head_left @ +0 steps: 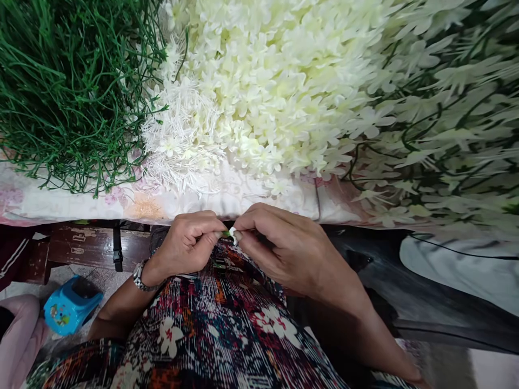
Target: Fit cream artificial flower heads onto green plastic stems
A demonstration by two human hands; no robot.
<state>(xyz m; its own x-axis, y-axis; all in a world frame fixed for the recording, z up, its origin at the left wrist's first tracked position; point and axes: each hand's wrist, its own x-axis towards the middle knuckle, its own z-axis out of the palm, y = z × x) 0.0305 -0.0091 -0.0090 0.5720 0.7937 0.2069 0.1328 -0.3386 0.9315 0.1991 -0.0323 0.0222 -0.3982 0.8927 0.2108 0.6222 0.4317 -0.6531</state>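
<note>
Close to my body, just below the table's front edge, my two hands meet. My left hand (190, 241), with a metal watch (140, 276) on its wrist, pinches a short green stem (226, 234) between thumb and forefinger. My right hand (286, 249) pinches a small white artificial flower (233, 234) at the stem's end; most of it is hidden by the fingertips. Beyond the hands lie a heap of pale cream artificial blossoms (284, 81), a bunch of thin white sprigs (182, 129) and a pile of green artificial stems (73, 81).
A floral cloth (227, 197) covers the table. At right, white flowers on green stems (438, 119) overhang its edge. A blue plastic stool (71, 305) stands on the floor at lower left, near a person's leg (24, 335). A brown wooden bench (87, 246) is below the table.
</note>
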